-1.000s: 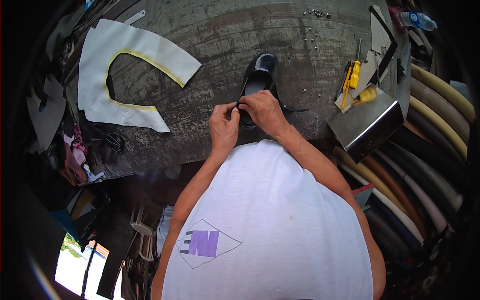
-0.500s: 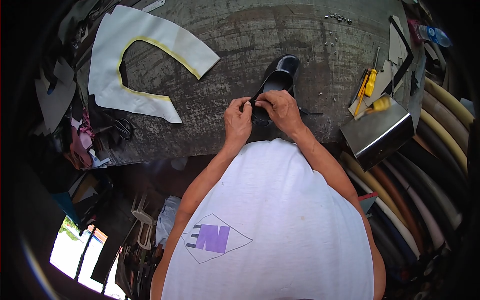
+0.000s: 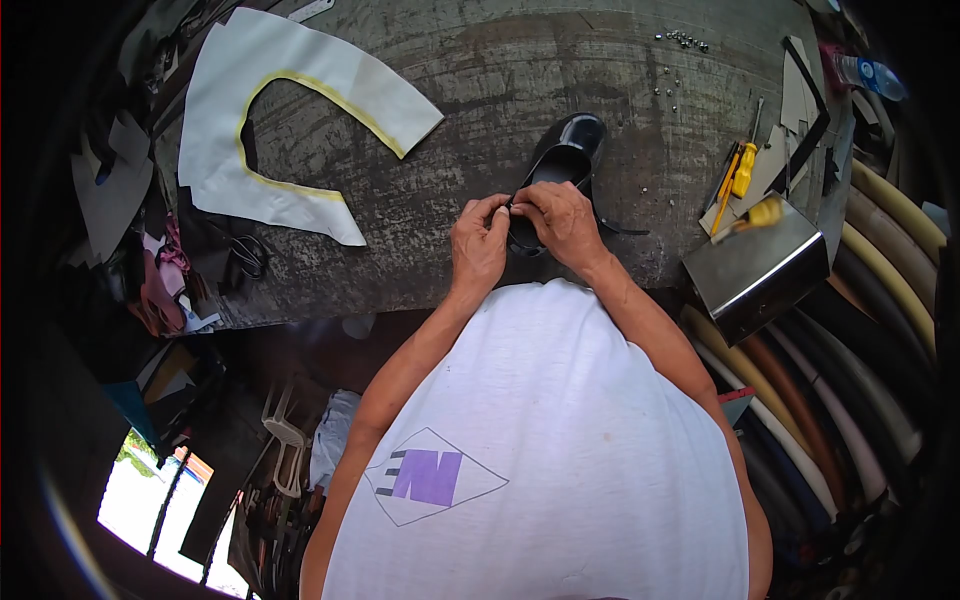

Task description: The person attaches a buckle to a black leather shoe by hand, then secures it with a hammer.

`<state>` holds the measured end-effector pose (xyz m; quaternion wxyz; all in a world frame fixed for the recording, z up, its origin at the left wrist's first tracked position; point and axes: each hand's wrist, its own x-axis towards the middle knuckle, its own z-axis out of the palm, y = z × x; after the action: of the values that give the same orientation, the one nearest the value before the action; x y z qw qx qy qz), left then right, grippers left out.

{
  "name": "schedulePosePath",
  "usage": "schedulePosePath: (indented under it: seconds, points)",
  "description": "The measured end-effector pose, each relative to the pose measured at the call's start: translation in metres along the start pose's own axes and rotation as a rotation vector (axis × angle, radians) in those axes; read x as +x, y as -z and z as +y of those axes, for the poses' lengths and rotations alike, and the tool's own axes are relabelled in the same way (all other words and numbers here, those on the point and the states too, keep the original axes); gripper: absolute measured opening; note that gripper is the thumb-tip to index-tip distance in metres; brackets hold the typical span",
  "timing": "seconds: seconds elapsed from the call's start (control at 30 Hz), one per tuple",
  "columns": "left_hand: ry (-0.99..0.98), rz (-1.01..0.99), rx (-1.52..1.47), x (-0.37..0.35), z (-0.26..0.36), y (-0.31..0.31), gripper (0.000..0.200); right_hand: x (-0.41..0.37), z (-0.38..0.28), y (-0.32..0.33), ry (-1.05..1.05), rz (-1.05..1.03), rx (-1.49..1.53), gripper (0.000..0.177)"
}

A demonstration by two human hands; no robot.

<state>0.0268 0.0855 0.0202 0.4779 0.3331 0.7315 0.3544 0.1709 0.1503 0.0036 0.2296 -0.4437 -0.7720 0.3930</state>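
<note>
A glossy black shoe [image 3: 577, 135] lies on the dark worn table, its toe pointing away from me. Both hands meet at the near left side of its opening. My left hand [image 3: 478, 243] pinches the black edge or strap of the shoe between thumb and fingers. Close against it, my right hand [image 3: 562, 222] has its thumb and forefinger pressed together on a tiny light-coloured piece, too small to name. The fingers cover part of the shoe's heel end. A thin black strap [image 3: 622, 231] sticks out to the right.
A white curved sheet with a yellow edge [image 3: 220, 130] lies left. Small metal pieces [image 3: 686, 41] are scattered at the back. Yellow-handled tools [image 3: 743, 170] and a shiny metal box [image 3: 760, 265] are right, beside rolls of material [image 3: 893, 210]. A bottle [image 3: 868, 74] stands far right.
The view has shifted slightly. Both hands stay at the shoe's edge, with only a small change in the fingers.
</note>
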Motion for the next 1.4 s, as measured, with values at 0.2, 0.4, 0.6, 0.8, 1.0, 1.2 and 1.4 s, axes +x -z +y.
schedulePosePath:
  seconds: [0.2,0.4,0.6,0.8,1.0,1.2,1.4]
  points:
    - [-0.105,-0.017,0.118,0.0,0.006,0.005,0.024,-0.001,0.002,-0.006,-0.064,0.016,0.085,0.01]
    - [-0.141,-0.038,0.191,0.0,0.009,0.008,0.024,0.001,0.004,-0.006,-0.049,0.067,0.102,0.011]
    - [-0.185,-0.052,0.187,0.004,0.005,0.009,0.024,0.001,0.006,-0.006,-0.029,0.062,0.1,0.013]
    - [-0.155,-0.063,0.172,0.005,0.01,0.01,0.024,0.001,0.009,-0.006,-0.035,0.056,0.085,0.011]
    - [-0.169,-0.091,0.182,0.006,0.014,0.014,0.025,0.005,0.007,-0.006,-0.058,0.05,0.091,0.011]
    - [-0.157,-0.147,0.194,0.009,0.02,0.019,0.025,0.011,0.008,-0.004,-0.15,-0.002,0.105,0.013]
    - [-0.082,-0.14,0.151,0.006,0.02,0.012,0.025,0.012,0.011,0.008,-0.089,-0.114,0.153,0.016]
